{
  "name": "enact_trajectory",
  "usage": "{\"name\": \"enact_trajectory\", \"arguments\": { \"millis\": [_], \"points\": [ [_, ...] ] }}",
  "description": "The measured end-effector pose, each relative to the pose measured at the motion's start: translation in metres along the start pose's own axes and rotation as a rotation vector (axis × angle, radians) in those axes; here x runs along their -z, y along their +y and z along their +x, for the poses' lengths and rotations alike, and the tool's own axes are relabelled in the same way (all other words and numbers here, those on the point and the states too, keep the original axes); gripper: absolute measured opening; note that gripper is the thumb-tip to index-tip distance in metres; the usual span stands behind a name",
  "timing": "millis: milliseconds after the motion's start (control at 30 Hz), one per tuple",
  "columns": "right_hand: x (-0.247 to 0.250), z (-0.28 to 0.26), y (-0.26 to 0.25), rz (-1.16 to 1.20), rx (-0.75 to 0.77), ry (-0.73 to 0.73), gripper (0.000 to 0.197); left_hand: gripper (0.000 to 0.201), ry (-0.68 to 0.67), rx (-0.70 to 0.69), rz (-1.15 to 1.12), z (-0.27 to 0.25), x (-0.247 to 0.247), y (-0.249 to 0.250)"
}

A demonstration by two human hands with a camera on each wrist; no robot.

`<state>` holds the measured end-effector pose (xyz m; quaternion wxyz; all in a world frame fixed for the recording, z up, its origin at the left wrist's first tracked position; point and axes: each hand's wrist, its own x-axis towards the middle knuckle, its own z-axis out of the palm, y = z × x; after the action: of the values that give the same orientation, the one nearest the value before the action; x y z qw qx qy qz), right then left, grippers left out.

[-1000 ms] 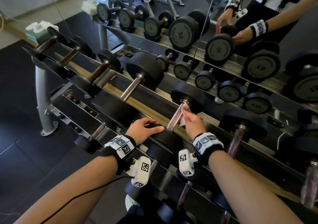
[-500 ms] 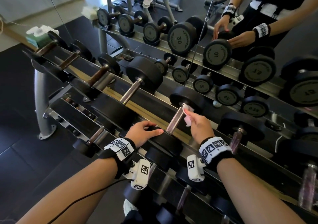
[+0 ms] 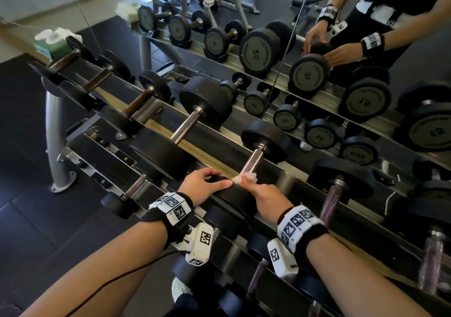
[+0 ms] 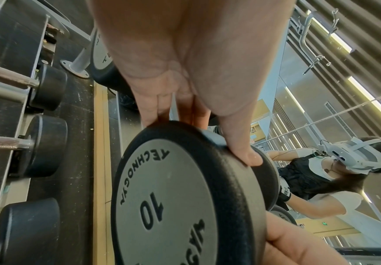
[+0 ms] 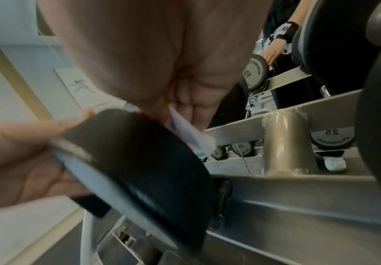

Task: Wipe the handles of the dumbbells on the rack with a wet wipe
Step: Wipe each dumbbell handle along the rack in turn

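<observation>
A black 10 kg dumbbell lies across the top rack tier, its steel handle (image 3: 253, 158) bare along most of its length. My left hand (image 3: 202, 185) grips the dumbbell's near head (image 3: 234, 194), thumb along the rim and fingers curled over the far side. The left wrist view shows that hand (image 4: 185, 62) on the head's rim above the "10" face (image 4: 173, 206). My right hand (image 3: 266, 194) pinches a white wet wipe (image 3: 247, 177) against the near end of the handle, right beside the head. In the right wrist view the wipe (image 5: 185, 132) pokes out past the head (image 5: 135, 157).
More dumbbells sit close on either side, one to the left (image 3: 185, 129) and one to the right (image 3: 334, 194). A lower tier holds smaller ones (image 3: 134, 190). A green tissue box (image 3: 52, 44) stands at the rack's far left end. A mirror (image 3: 341, 48) runs behind the rack.
My right hand has slid the wipe down the handle from the far head to the near end. The left hand has stayed on the near head.
</observation>
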<state>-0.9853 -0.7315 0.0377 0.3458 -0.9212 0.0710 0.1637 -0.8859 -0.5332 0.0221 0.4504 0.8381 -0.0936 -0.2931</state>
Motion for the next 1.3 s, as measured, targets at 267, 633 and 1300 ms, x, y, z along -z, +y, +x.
{"name": "enact_trajectory", "arguments": {
  "millis": [267, 633, 1300],
  "points": [
    [0.047, 0.022, 0.005, 0.421, -0.073, 0.373, 0.032, 0.054, -0.012, 0.012, -0.024, -0.002, 0.001, 0.002],
    [-0.004, 0.010, 0.005, -0.022, -0.043, 0.070, 0.043, 0.051, -0.013, -0.001, -0.005, -0.001, 0.000, 0.000],
    [0.069, 0.065, -0.002, -0.549, 0.145, -0.058, 0.071, 0.054, 0.030, -0.007, -0.013, -0.009, -0.004, 0.003]
  ]
}}
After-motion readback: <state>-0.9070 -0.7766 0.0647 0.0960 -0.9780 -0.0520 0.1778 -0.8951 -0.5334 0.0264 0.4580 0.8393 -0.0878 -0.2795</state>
